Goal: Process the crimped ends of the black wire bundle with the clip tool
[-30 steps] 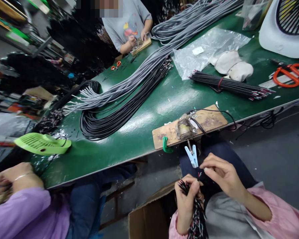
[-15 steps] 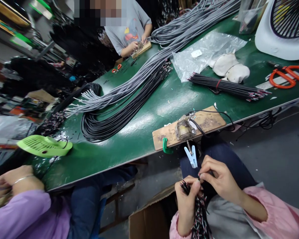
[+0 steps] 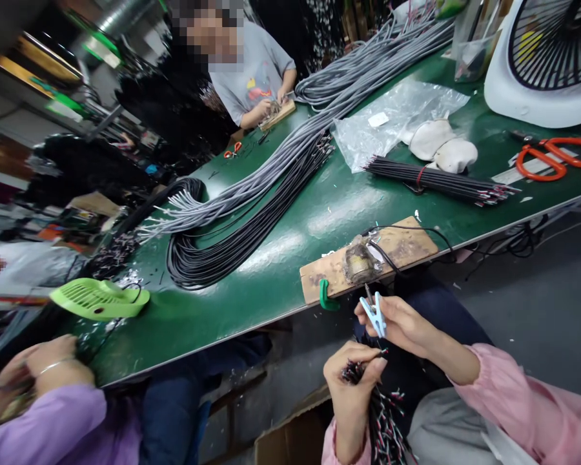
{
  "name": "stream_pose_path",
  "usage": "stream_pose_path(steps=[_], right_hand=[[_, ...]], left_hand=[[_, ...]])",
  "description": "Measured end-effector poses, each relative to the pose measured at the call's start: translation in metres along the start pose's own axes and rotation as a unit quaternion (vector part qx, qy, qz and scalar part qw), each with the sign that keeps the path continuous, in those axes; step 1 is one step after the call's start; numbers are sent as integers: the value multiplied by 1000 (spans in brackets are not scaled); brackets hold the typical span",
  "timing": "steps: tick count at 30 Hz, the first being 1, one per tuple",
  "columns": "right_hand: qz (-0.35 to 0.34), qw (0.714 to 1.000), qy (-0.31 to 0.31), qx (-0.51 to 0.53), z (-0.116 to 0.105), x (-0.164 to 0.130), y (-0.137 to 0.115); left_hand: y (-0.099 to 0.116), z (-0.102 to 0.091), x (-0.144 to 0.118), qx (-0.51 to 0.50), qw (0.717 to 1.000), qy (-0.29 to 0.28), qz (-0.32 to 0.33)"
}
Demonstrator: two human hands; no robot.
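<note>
My left hand [image 3: 351,384] sits low over my lap, closed around a bundle of short wires [image 3: 385,423] with black, red and white ends. My right hand [image 3: 404,324] is raised to the table's edge, its fingers pinched on a single thin wire right behind a light blue clip [image 3: 375,313]. The clip hangs under a wooden board [image 3: 407,240] fixed to the green table [image 3: 281,278] by a green clamp [image 3: 325,297]. A small grimy metal fixture [image 3: 359,259] with a black lead sits on the board.
Long grey and black cables [image 3: 232,219] loop across the table. A tied black wire bundle [image 3: 440,181], orange scissors [image 3: 552,158], white fan [image 3: 547,64] and plastic bag [image 3: 392,116] lie right. A purple-sleeved co-worker [image 3: 53,413] and green fan [image 3: 99,298] are left. A cardboard box [image 3: 290,442] stands below.
My right hand pinched a wire out of the bundle and rose from my lap up to the blue clip. My left hand stayed low with the bundle.
</note>
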State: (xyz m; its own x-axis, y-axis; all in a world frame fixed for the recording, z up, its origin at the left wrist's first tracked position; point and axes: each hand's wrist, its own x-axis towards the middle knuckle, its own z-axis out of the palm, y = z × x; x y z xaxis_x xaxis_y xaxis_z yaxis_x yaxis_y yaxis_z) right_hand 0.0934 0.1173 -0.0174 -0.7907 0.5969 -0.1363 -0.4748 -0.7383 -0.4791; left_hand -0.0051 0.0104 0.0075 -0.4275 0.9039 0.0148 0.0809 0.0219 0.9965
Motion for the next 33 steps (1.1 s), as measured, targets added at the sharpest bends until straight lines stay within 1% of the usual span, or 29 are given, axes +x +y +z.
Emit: stream_pose_path(steps=[4, 7, 10, 13, 15, 17, 19, 22, 24, 26, 28, 29, 31, 33], right_hand=[[-29, 999, 43, -8, 7, 2, -2], [-14, 999, 41, -4, 6, 0, -1], [11, 999, 38, 9, -2, -1, 4], [16, 998, 57, -4, -16, -3, 9], [3, 998, 58, -35, -25, -8, 11], [-16, 992, 59, -108, -30, -14, 10], [-30, 974, 60, -215, -32, -22, 6], [-65, 928, 44, -363, -27, -32, -2], [-90, 893, 2, -441, -20, -36, -7], [-107, 857, -48, -503, -11, -38, -11], [-117, 828, -70, -544, -5, -39, -12], [-122, 819, -66, -557, -4, -40, -11], [-127, 811, -41, -569, -4, -41, -8], [-125, 818, -13, -561, -6, -44, -1]], left_hand=[[-2, 1, 5, 29, 999, -9, -19], [0, 6, 7, 34, 998, -16, -44], [2, 8, 7, 34, 997, -14, -62], [3, 7, 6, 34, 998, -13, -60], [4, 6, 4, 37, 998, -10, -48], [5, 5, 2, 45, 998, -9, -42], [4, 6, -3, 41, 997, -24, -68], [-4, 9, -13, -14, 983, -23, -184], [-13, 12, -18, -54, 967, -3, -250], [-21, 15, -21, -71, 959, 10, -273], [-27, 19, -22, -82, 958, 11, -276], [-29, 20, -23, -91, 956, 8, -277], [-32, 22, -24, -129, 951, -2, -282], [-34, 23, -26, -187, 939, 1, -289]])
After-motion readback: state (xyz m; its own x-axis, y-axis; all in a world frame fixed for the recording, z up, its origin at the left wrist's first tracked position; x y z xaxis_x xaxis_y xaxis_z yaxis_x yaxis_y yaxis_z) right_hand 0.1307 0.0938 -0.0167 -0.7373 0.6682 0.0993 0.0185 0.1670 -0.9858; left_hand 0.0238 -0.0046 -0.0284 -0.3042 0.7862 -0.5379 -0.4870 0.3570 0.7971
